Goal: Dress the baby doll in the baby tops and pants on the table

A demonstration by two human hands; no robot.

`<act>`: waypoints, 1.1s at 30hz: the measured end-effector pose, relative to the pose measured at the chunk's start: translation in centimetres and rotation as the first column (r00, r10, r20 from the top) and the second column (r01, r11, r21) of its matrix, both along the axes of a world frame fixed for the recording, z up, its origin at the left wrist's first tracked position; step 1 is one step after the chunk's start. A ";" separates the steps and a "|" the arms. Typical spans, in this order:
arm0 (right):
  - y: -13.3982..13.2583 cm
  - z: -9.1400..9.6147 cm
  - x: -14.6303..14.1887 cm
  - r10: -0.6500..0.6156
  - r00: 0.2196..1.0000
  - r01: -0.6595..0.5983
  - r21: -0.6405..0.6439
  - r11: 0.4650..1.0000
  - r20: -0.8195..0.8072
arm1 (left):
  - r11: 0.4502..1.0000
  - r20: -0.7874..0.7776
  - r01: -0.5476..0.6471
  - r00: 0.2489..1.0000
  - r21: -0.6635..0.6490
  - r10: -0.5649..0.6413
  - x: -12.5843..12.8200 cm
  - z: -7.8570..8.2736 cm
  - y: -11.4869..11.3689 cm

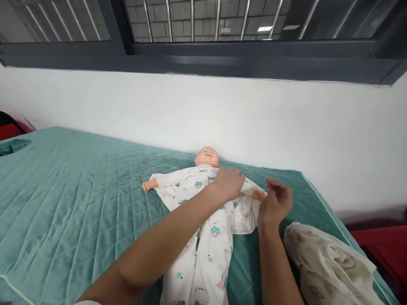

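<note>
- Lying face-up on a green quilted cover (95,190), the baby doll (206,156) sits pretty much mid-view, its head right up by the white wall (222,114).
- It's got a white outfit (213,245) on with little teal and pink prints, and both arms are stretched out sideways.
- Left hand (229,182) is over the doll's upper chest and shoulder, fingers together and a bit bent. Can't tell if it's pinching any fabric.
- That arm cuts diagonally across the doll's body, so part of the outfit is hidden.
- Right hand (277,201) is half curled, just beside the doll's little hand (259,195) on that side. Honestly can't tell if it's got hold of anything.
- Some loose white fabric (246,214) is spread out under that doll arm.
- Doll's other hand (149,184) pokes out of a plain white sleeve (171,178), well apart from the person's hands.
- Crumpled pale cloth (327,262) lies on the cover, just right of the right forearm.
- Up top: dark window frame (222,63) with metal bars (192,21) behind it.
</note>
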State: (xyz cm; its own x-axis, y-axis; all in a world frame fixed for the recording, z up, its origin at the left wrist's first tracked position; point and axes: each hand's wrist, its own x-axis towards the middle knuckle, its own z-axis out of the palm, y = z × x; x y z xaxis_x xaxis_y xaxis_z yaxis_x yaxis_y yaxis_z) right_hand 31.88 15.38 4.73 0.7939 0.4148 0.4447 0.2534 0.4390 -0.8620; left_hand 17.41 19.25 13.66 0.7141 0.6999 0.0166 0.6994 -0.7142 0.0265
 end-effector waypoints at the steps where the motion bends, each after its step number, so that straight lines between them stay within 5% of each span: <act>1: 0.0 0.0 -1.0 0.083 0.994 -0.080 -0.045 0.996 0.064 | 1.000 0.112 -0.019 0.994 0.010 0.018 -1.6 -0.1 -0.6; 3: 0.0 -0.1 -3.0 0.255 0.955 -0.228 -0.174 0.958 0.151 | 0.994 0.376 -0.111 0.920 -0.006 0.105 -5.4 -0.6 -1.6; 6: -0.3 0.0 -5.5 0.433 0.879 -0.340 -0.376 0.862 0.197 | 0.947 0.726 -0.221 0.608 -0.232 0.320 -10.7 -2.5 -2.0; 9: -0.8 0.8 -7.4 0.571 0.806 -0.453 -0.461 0.763 0.153 | 0.876 0.801 -0.142 0.357 -0.462 0.481 -13.6 -4.5 -1.5; 12: -1.2 1.6 -8.4 0.681 0.727 -0.580 -0.457 0.674 0.081 | 0.844 0.795 -0.109 0.291 -0.525 0.532 -13.9 -5.5 -0.8; 22: -1.8 3.0 -8.2 0.802 0.580 -0.566 -0.637 0.523 0.143 | 0.842 0.748 -0.232 0.387 -0.487 0.540 -12.5 -4.8 -0.6; 27: -1.8 3.0 -8.2 0.815 0.554 -0.573 -0.631 0.523 0.172 | 0.891 0.708 -0.322 0.544 -0.321 0.451 -11.8 -4.6 -0.8; 33: -1.9 3.1 -8.4 0.821 0.504 -0.586 -0.591 0.554 0.270 | 0.961 0.690 -0.265 0.682 -0.076 0.243 -11.3 -4.3 -1.4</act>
State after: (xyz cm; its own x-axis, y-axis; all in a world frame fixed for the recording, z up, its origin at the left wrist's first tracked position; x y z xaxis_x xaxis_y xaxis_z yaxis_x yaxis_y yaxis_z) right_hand 23.46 13.51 7.81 -0.1255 0.9435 0.3066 0.4174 0.3306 -0.8465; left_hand 6.13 17.87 9.33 0.2901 0.8440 0.4512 0.6486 -0.5201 0.5558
